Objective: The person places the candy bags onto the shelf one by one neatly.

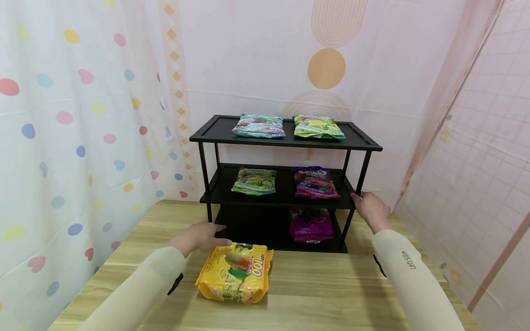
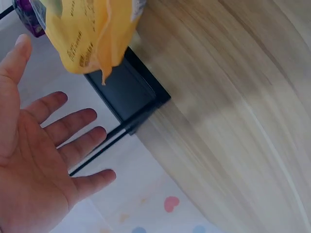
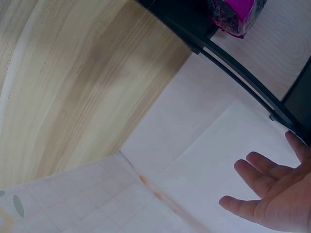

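My left hand point(image 1: 201, 235) reaches in beside a yellow snack bag point(image 1: 238, 271) with a mango picture, its fingers spread. That bag lies on the table in front of a black three-tier shelf point(image 1: 265, 202). In the left wrist view the palm and fingers point(image 2: 75, 145) show with nothing held, and the bag is apart from them. My right hand point(image 1: 371, 209) touches the right end of the shelf's middle tier. From the right wrist, that hand's fingers point(image 3: 255, 179) spread loosely, one fingertip right at the black frame.
On the top tier lie a teal-and-pink bag point(image 1: 259, 126) and a yellow-green bag point(image 1: 318, 127). The middle tier holds a green bag point(image 1: 254, 181) and a purple bag point(image 1: 314, 182). A magenta bag point(image 1: 311, 226) is at the bottom right. Curtains point(image 1: 248, 55) surround the wooden table point(image 1: 314, 294).
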Motion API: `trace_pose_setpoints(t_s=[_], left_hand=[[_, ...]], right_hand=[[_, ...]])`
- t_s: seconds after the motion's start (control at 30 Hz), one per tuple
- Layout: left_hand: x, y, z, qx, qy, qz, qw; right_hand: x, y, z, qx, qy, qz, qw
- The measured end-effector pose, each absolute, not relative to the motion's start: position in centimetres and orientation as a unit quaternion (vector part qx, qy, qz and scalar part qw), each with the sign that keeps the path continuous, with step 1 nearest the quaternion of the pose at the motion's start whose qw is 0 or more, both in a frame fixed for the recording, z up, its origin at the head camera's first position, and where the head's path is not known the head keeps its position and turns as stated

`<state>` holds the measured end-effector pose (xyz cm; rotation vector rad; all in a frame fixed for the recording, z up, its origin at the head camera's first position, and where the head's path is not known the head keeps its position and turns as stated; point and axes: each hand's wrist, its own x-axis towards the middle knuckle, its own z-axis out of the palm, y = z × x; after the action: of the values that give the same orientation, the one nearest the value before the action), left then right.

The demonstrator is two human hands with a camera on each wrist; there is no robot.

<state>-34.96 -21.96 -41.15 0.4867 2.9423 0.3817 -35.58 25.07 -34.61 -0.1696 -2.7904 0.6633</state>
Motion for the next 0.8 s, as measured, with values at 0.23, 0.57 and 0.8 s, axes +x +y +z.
trace_pose_setpoints(t_s=[0.23, 0.57, 0.8], left_hand=[[-35.1, -21.0, -41.4, 0.209, 0.965, 0.133, 0.084], [-34.8, -20.5, -42.0, 0.213, 0.964, 0.120, 0.105], [-34.8, -20.5, -42.3, 0.228, 0.962, 0.109, 0.104]], right_hand=[[-35.5, 25.0, -34.5, -0.059, -0.963, 0.228, 0.134], [-35.7, 25.0, -34.6, -0.061, -0.963, 0.227, 0.135], [-35.7, 25.0, -34.7, -0.056, -0.964, 0.226, 0.127]])
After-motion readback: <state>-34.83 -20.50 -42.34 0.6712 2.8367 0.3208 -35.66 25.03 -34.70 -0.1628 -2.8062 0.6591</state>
